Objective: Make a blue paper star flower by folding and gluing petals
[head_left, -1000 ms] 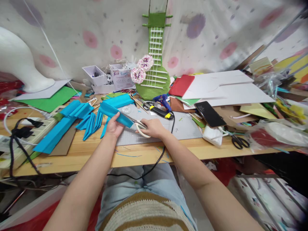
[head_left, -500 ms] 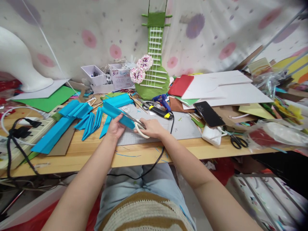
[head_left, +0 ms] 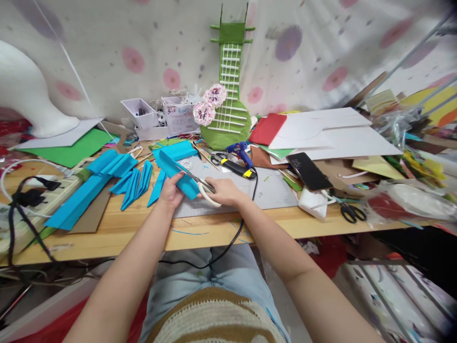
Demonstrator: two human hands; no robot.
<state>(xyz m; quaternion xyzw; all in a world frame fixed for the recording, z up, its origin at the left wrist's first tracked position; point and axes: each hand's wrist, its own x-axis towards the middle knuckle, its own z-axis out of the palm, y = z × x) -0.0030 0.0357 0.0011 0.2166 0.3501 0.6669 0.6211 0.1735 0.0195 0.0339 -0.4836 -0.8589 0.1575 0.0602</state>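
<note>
My left hand (head_left: 173, 190) grips a folded strip of blue paper (head_left: 186, 186) over the grey cutting mat (head_left: 274, 190). Wrapped round the white handles of a pair of scissors (head_left: 205, 190) is my right hand (head_left: 224, 191). The scissors' blades reach left along the blue strip, close to my left fingers. Just left of my hands lie pleated blue paper pieces (head_left: 136, 183), and a long folded blue strip (head_left: 80, 200) rests beyond them. Behind the strip in my hand is another blue piece (head_left: 180, 150).
A hot glue gun (head_left: 240, 151) and a yellow-black cutter (head_left: 238, 167) lie beyond my right hand; a black cable runs off the front edge. A green paper instrument (head_left: 228, 119) stands behind. At right are a phone (head_left: 309, 170), black-handled scissors (head_left: 353, 213) and white boards (head_left: 342, 133).
The free end of the blue strip has swung slightly left and down, away from the scissors' handles. Both hands have hardly moved and keep their holds.
</note>
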